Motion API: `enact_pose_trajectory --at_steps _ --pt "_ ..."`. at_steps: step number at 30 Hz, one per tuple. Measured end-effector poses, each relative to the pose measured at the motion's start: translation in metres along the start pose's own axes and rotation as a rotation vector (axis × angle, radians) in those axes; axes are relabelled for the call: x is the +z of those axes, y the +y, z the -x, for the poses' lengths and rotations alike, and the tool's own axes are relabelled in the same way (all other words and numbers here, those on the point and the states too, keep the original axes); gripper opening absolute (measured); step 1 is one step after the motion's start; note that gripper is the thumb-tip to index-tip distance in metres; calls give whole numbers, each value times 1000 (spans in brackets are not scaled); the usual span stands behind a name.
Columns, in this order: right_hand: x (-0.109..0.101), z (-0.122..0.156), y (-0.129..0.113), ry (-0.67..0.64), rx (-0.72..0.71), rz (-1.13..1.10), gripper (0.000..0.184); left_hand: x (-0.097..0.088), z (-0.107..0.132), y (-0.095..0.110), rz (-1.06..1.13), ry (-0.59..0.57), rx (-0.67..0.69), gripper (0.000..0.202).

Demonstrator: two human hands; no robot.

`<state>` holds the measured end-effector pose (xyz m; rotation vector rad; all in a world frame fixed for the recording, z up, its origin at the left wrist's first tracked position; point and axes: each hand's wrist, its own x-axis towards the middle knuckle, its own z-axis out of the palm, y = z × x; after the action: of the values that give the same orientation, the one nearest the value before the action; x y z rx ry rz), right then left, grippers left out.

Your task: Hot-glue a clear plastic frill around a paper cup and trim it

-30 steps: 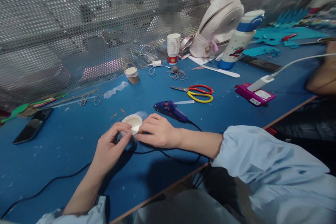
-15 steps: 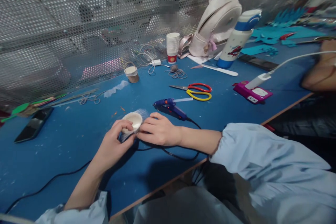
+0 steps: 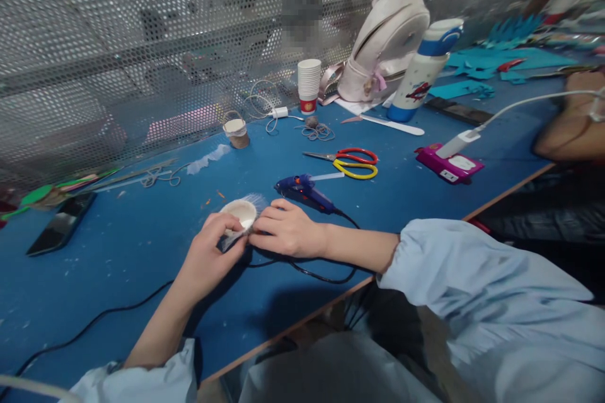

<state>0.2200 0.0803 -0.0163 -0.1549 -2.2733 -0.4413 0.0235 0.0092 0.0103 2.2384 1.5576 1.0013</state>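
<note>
A small white paper cup point(image 3: 246, 211), wrapped in thin whitish mesh point(image 3: 255, 201), is tilted with its mouth toward me. My left hand point(image 3: 215, 249) grips its near-left side, thumb outside and fingers over the rim. On the cup's right side, my right hand point(image 3: 287, 228) has its fingers bent and pressed against the mesh near the rim; its fingertips are partly hidden. Just beyond my right hand lies a blue glue gun point(image 3: 305, 192) with a clear glue stick in its back. Scissors point(image 3: 357, 162) with red and yellow handles rest farther off.
A twine-wrapped cup point(image 3: 237, 133), stacked paper cups point(image 3: 309, 88), a twine ball point(image 3: 312, 123) and a phone point(image 3: 61, 223) stand or lie around. At right are a bottle point(image 3: 423, 72), a backpack point(image 3: 385, 41), a pink power strip point(image 3: 449, 164) and another person's arm point(image 3: 571, 119). Black cord point(image 3: 104, 313) crosses the table.
The view has shifted slightly. Both hands stay at the cup, with the left fingers reaching a little further over its rim.
</note>
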Motion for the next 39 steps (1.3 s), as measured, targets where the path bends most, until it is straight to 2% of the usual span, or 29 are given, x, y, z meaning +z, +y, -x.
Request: enact_pose_trajectory --at_steps 6,12,14,16,18,21,23,24,27,29,32,35,39 --pt "-8 4 -2 -66 29 2 23 2 1 -2 -63 10 49 6" --pt "-13 7 -5 -37 40 -140 19 3 1 -2 -64 14 68 5" --pt "-10 9 -5 -122 93 -170 19 4 1 -2 -73 35 47 4" --pt "-7 10 -5 -181 208 -196 18 4 1 -2 -87 64 29 4" --pt "-9 7 -5 -119 361 -241 18 5 1 -2 -95 78 21 4" --pt "-18 -8 -7 114 559 -358 15 6 1 1 -106 112 23 4" --pt "-21 -23 -8 208 619 -474 16 6 1 3 -117 147 27 6" --pt "-19 -30 -9 209 629 -543 19 7 2 5 -122 161 27 7" --pt "-3 -43 -10 57 670 -761 36 7 3 9 -123 191 9 8" --pt "12 -45 -11 -64 828 -899 43 7 4 10 -113 206 -33 9" --pt "25 -42 -12 -111 1090 -1063 46 6 3 11 -87 193 -138 9" --pt "21 -37 -15 -109 1155 -1108 44 5 2 11 -69 176 -244 11" --pt "-7 -26 -18 -296 1102 -1034 39 3 1 8 -92 236 -345 19"
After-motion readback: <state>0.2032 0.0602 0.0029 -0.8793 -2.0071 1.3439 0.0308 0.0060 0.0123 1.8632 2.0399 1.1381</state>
